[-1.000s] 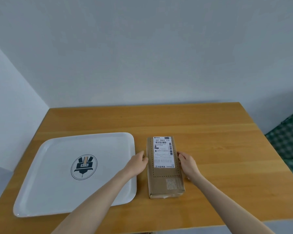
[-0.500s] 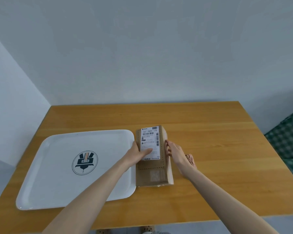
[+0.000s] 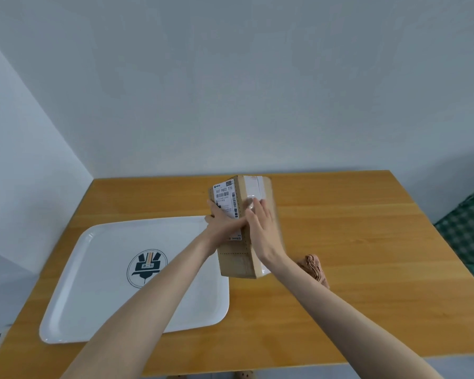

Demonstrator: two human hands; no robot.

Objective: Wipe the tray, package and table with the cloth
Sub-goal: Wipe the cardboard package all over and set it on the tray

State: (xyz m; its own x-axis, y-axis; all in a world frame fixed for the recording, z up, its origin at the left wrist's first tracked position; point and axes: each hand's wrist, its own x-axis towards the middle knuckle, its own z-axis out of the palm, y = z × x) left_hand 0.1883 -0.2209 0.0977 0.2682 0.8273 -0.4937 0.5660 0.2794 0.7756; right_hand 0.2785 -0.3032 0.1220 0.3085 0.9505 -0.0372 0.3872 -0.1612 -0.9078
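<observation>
A brown cardboard package [image 3: 237, 261] with a white shipping label is lifted off the wooden table [image 3: 367, 255] and tilted onto its long edge. My left hand [image 3: 221, 225] grips its label face from the left. My right hand [image 3: 262, 228] presses flat against its right side, fingers together. A crumpled tan cloth [image 3: 314, 266] lies on the table just right of my right forearm, partly hidden by it. The white tray [image 3: 88, 283] with a dark round logo lies flat on the left of the table, and my left forearm crosses over it.
Pale walls close in behind and to the left of the table. A green checked fabric [image 3: 471, 233] shows past the table's right edge. The table's front edge runs below my forearms.
The package lay flat between my hands a second ago. Both hands have since raised it and turned it onto its side, which uncovered the cloth underneath.
</observation>
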